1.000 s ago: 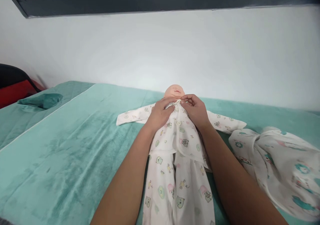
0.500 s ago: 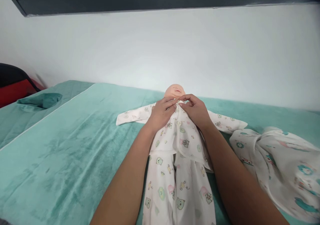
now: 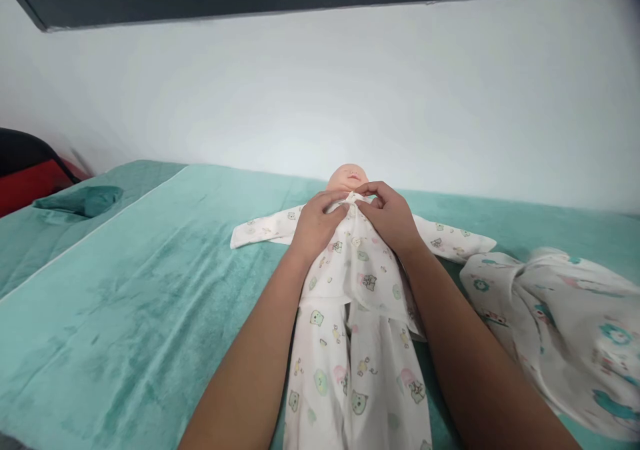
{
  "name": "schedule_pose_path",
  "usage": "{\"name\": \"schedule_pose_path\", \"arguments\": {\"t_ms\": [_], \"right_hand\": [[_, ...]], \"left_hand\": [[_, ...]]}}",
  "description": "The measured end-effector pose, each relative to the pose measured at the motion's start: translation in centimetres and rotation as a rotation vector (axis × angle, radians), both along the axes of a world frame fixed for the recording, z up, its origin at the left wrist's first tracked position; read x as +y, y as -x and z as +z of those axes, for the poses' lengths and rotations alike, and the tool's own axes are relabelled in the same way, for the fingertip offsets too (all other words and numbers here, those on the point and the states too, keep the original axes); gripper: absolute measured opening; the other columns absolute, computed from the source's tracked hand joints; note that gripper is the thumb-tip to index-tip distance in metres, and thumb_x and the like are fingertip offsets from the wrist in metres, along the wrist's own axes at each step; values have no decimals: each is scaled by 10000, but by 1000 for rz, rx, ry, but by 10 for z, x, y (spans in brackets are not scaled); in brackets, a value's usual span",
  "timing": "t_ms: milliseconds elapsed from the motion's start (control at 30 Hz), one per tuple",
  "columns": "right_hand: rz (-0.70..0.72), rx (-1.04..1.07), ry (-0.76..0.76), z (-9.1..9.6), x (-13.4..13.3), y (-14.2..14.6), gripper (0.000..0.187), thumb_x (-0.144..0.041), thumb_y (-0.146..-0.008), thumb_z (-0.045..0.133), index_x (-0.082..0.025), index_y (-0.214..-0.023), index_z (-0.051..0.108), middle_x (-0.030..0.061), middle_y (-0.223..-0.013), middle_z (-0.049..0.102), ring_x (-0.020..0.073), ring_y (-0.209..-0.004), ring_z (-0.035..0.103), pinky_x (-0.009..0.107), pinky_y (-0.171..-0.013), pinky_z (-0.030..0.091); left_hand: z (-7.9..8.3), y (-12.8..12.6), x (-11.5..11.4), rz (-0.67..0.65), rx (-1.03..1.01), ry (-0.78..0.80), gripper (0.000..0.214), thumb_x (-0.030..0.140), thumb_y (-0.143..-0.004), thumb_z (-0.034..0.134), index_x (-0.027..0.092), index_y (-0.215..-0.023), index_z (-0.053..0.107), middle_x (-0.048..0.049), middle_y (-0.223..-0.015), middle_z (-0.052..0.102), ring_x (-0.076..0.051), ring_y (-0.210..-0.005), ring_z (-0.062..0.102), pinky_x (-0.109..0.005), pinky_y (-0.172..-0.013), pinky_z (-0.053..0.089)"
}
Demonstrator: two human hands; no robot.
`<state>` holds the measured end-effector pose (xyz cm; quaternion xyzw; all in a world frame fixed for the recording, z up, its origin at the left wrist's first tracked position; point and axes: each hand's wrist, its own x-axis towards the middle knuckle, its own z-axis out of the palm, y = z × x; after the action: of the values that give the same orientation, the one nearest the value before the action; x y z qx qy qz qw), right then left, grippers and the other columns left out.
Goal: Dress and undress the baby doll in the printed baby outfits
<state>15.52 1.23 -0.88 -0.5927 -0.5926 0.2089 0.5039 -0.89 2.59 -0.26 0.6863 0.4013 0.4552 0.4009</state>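
Note:
A baby doll (image 3: 347, 176) lies on its back, its head toward the wall. It wears a white baby shirt (image 3: 367, 280) printed with small animals, both sleeves spread sideways, and matching trousers (image 3: 320, 370). At the collar, my left hand (image 3: 320, 220) grips the shirt's front edge between thumb and fingers. My right hand (image 3: 385, 213) pinches the opposite side of the neckline, just below the doll's chin. A small button or snap shows on the shirt front between the hands. The doll's hands and feet are not visible.
A crumpled white printed cloth (image 3: 560, 330) lies at the right. Teal velvety fabric (image 3: 150, 303) covers the bed, with a folded teal bump (image 3: 80, 201) at far left beside a red and black object (image 3: 30, 177). A white wall (image 3: 300, 97) rises behind.
My left fingers have drawn slightly away from my right ones, so more of the collar shows between them. The right hand stays at the neckline. The view has shifted slightly.

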Motion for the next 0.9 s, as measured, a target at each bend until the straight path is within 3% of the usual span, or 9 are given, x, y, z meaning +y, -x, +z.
{"name": "schedule_pose_path", "arguments": {"t_ms": [200,533,700,900], "right_hand": [[-5,72,-22,-4,5,0,265,-289,-725,654,-227,-982,673,-1,-924,650,101,-587,429,289,-613,374],[-5,115,-35,-9,8,-2,293,-279,-708,666,-211,-993,665,18,-1018,662,88,-590,439,287,-621,394],[0,76,-33,-7,6,-3,278,-274,-727,649,-229,-1001,673,-20,-850,624,85,-531,388,277,-558,342],[64,95,-28,-4,0,-1,275,-245,-751,632,-257,-1023,673,-83,-532,368,117,-493,355,272,-523,290]], "left_hand": [[-3,-3,0,48,-69,-59,219,228,-886,576,224,-974,777,-25,-1156,732,-190,-1108,656,-327,-1036,477],[-1,0,0,6,92,-160,257,237,-920,544,244,-1037,773,-4,-1220,719,-195,-1184,625,-349,-1101,442],[-2,0,2,-9,130,-199,273,232,-937,511,246,-1038,764,-1,-1224,717,-197,-1211,609,-363,-1120,426],[-3,-2,3,-57,86,-230,328,158,-924,460,235,-1095,729,-8,-1248,703,-187,-1229,598,-353,-1109,426]]}}
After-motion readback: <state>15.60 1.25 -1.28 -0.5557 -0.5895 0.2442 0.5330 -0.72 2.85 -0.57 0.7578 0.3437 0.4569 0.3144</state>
